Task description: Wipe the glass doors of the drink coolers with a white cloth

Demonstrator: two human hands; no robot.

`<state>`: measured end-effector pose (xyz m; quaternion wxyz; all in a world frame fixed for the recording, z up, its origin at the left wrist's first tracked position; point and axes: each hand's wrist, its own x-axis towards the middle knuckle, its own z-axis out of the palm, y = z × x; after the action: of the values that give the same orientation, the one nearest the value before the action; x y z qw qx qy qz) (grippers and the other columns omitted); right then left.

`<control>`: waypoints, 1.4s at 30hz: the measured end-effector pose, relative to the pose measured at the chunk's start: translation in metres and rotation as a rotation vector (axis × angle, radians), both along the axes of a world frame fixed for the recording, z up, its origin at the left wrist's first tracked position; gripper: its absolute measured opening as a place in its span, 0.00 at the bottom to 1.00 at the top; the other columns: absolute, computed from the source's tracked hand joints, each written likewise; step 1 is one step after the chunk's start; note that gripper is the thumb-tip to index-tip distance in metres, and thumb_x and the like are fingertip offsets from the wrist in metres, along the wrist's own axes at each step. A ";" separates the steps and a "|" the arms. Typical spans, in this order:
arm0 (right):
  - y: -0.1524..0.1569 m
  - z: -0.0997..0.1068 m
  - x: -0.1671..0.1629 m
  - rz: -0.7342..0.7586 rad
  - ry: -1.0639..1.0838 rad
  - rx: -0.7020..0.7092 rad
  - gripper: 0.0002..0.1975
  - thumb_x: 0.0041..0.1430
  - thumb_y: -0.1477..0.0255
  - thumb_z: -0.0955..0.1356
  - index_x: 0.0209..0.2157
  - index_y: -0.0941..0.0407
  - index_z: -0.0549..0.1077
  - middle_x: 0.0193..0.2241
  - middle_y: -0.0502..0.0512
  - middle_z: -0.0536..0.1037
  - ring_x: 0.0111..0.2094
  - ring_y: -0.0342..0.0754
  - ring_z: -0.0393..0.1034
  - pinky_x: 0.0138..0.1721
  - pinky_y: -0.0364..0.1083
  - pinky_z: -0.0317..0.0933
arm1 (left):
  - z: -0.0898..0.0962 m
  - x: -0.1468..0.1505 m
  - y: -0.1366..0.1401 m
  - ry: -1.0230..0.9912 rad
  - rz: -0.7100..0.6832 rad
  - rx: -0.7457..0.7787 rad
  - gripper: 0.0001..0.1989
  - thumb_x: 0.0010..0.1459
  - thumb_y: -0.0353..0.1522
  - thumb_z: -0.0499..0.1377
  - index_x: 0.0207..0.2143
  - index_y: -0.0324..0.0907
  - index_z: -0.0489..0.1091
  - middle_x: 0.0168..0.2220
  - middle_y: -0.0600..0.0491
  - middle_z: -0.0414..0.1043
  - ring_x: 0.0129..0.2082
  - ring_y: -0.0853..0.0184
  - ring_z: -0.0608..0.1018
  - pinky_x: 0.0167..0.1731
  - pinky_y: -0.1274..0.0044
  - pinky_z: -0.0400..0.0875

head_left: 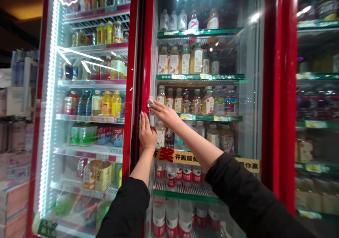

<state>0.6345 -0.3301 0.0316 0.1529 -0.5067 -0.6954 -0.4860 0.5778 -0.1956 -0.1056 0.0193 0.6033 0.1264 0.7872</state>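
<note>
My right hand (166,115) reaches up across the middle glass door and presses a small white wipe (150,102) against the left edge of the door. The wipe is mostly under the fingertips, so its exact kind is hard to make out. Just below, my left hand (148,133) lies with its fingers stretched upward along the red door frame (148,54), holding nothing. Behind the glass beside my hands stand tea bottles (179,100) on a shelf.
A lit drinks fridge (90,118) with bottles and cans stands to the left. Another fridge (315,125) is at the right. A yellow banner (249,164) crosses the middle door. Stacked boxes (13,202) stand at the far left.
</note>
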 end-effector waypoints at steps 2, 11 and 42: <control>-0.011 0.002 0.010 -0.033 0.062 0.105 0.26 0.75 0.83 0.63 0.70 0.59 0.73 0.72 0.61 0.73 0.77 0.56 0.60 0.76 0.58 0.64 | 0.002 0.001 -0.003 -0.012 -0.020 0.016 0.43 0.67 0.20 0.50 0.82 0.46 0.50 0.82 0.50 0.49 0.81 0.58 0.56 0.82 0.62 0.51; -0.025 -0.022 0.020 -0.007 0.090 0.046 0.27 0.76 0.83 0.62 0.70 0.55 0.74 0.73 0.56 0.73 0.78 0.52 0.59 0.77 0.55 0.62 | 0.002 -0.001 -0.006 0.018 -0.009 -0.022 0.43 0.66 0.20 0.51 0.82 0.45 0.49 0.82 0.50 0.47 0.82 0.58 0.54 0.82 0.61 0.50; 0.014 -0.038 -0.019 0.009 0.270 0.114 0.29 0.75 0.83 0.61 0.72 0.58 0.71 0.74 0.60 0.71 0.79 0.53 0.56 0.79 0.56 0.59 | -0.023 -0.034 0.013 0.202 -0.153 0.067 0.35 0.76 0.25 0.43 0.81 0.51 0.49 0.82 0.53 0.49 0.82 0.65 0.52 0.81 0.64 0.51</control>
<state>0.6158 -0.3164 -0.0067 0.2758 -0.5549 -0.6422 -0.4512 0.5439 -0.1821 -0.1287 0.0461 0.6876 0.0551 0.7226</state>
